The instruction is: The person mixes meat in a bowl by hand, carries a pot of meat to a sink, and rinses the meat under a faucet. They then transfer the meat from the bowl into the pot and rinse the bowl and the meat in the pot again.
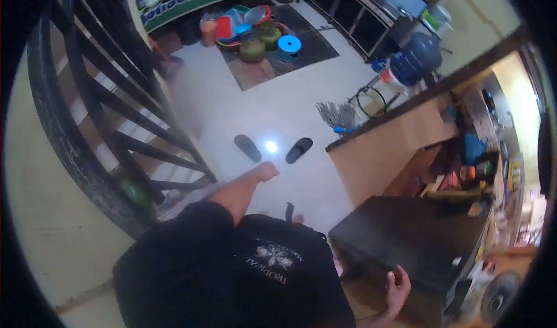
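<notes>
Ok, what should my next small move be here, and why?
Probably ease the outstretched foot into a black sandal: it sits just short of the pair on the white floor, and the right hand is free beside the dark table.

- Dim indoor light with a bluish cast. The brightest spot is a small white glare on the glossy floor (271,147).
- Strong fisheye bend: the stair railing (87,96) curves, and black corners frame a round picture.
- The dark shirt (255,270) and the black table (406,235) lose most of their detail in shadow.
- The right hand (399,284) looks soft and grainy, and the shelves (510,171) at the right edge are smeared.
</notes>
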The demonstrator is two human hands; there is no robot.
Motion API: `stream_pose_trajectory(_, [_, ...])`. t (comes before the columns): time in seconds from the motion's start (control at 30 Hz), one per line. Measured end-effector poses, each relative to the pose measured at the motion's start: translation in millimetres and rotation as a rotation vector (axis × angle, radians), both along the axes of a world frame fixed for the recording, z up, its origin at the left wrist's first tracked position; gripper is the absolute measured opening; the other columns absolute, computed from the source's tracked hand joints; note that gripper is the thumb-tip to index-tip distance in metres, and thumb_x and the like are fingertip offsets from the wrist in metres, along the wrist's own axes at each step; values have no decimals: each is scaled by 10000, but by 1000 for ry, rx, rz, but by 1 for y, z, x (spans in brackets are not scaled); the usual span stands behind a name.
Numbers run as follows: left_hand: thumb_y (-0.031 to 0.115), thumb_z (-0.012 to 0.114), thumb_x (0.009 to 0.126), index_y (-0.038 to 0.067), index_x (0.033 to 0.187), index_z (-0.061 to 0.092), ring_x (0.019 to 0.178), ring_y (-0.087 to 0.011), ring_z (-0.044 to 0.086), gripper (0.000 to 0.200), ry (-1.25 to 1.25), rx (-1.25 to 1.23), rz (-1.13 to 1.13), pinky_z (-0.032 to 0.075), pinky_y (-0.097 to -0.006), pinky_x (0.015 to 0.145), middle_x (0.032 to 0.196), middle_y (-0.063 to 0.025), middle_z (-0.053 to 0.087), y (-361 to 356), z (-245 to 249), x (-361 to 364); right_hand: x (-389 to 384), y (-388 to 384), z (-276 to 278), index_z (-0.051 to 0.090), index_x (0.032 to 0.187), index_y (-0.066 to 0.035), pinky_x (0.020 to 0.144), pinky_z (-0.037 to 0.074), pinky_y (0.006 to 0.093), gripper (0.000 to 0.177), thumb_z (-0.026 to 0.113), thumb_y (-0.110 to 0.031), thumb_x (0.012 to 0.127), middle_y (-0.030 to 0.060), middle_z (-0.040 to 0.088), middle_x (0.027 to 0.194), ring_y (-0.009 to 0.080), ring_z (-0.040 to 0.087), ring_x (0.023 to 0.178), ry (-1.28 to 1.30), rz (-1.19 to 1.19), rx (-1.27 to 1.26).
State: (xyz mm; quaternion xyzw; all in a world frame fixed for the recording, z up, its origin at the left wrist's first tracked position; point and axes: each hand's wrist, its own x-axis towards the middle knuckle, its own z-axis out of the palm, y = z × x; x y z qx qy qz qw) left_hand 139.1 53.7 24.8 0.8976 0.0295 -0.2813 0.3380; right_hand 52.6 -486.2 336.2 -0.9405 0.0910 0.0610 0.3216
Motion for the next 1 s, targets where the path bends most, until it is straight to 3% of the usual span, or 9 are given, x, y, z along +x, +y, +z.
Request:
stream_pose_trajectory(0.1, [200,545,781,100,898,650,887,-332,582,187,113,-192,676,466,-439,781,906,-149,626,31,-37,-26,95,33,-18,579,1125,-34,687,462,260,330,658,-90,809,34,592,883,119,545,765,10,130,133])
stream_pose_trajectory(0.3, [129,552,772,44,869,619,631,-254,575,145,-70,-162,1158,471,-380,566,766,-139,588,80,-66,-142,268,146,-63,585,1104,-6,746,478,279,358,674,-167,797,109,642,911,151,598,837,67,590,-17])
stream_pose_trajectory(0.37, [247,577,816,40,918,573,550,-213,553,230,-235,337,236,465,-346,460,610,-61,497,113,-122,-191,318,183,-94,589,1096,-3,755,481,295,368,674,-199,796,119,648,882,173,604,833,198,715,-7])
stream_pose_trajectory(0.43, [222,539,809,9,947,619,622,-192,557,266,320,-584,1661,460,-340,562,713,-88,578,70,-60,-161,359,231,-113,591,1097,-7,752,483,300,374,680,-200,790,120,651,896,178,610,840,221,800,-25])
stream_pose_trajectory(0.5, [247,525,838,9,935,603,601,-182,539,268,80,-745,1729,442,-313,543,709,-80,571,34,13,-122,400,262,-141,593,1097,-11,750,485,305,379,687,-201,783,121,654,909,184,616,847,238,879,-55])
stream_pose_trajectory(0.7, [329,522,873,14,970,574,583,-212,552,333,-6,-636,1423,464,-366,504,753,-93,577,63,-22,-87,508,334,-273,618,939,9,648,501,306,266,665,-210,796,105,640,770,181,620,702,243,870,44])
stream_pose_trajectory(0.8, [326,520,875,17,1019,578,713,-233,587,346,336,-585,1645,487,-388,623,859,-103,612,160,-132,-101,530,335,-312,616,833,-24,545,487,306,216,625,-238,818,71,593,675,161,579,597,617,572,91])
stream_pose_trajectory(0.93, [264,523,848,46,891,611,600,-193,570,239,-239,158,1253,481,-336,554,711,-97,601,276,-65,-42,532,335,-321,616,812,-37,472,479,300,226,561,-255,845,73,586,657,167,569,546,942,368,-66])
stream_pose_trajectory(1.0, [254,521,850,58,906,599,607,-160,558,218,-44,-295,1671,469,-314,545,708,-63,585,353,-54,-3,559,282,-402,626,835,-38,466,481,298,213,552,-237,848,75,590,657,172,573,535,216,1411,-112])
